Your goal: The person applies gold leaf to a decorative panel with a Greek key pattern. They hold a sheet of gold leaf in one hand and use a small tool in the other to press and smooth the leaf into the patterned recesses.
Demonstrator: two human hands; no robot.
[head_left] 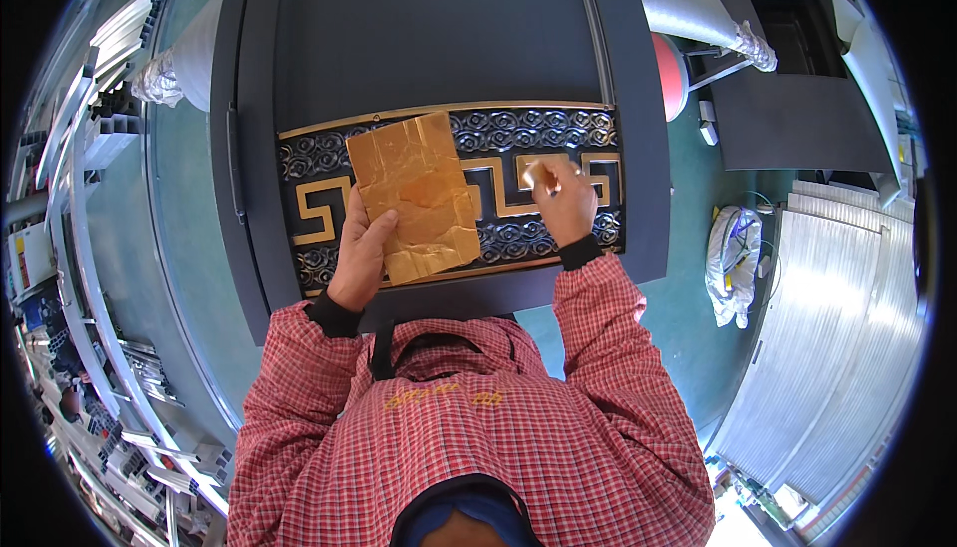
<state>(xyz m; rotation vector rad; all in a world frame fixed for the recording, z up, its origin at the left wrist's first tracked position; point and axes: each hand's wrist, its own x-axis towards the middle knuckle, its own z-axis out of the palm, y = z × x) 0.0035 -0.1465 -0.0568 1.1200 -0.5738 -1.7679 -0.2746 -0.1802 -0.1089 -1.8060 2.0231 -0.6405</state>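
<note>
Your left hand (361, 250) grips a creased gold sheet (421, 198) above the black-and-gold fretwork panel (518, 131); its long axis runs away from you, top leaning left. Your right hand's (568, 203) fingers curl narrowly; I can't tell around what.

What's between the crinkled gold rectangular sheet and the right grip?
In the head view, part of the gold angular key pattern on the dark grey panel lies between the sheet and right grip.
</note>
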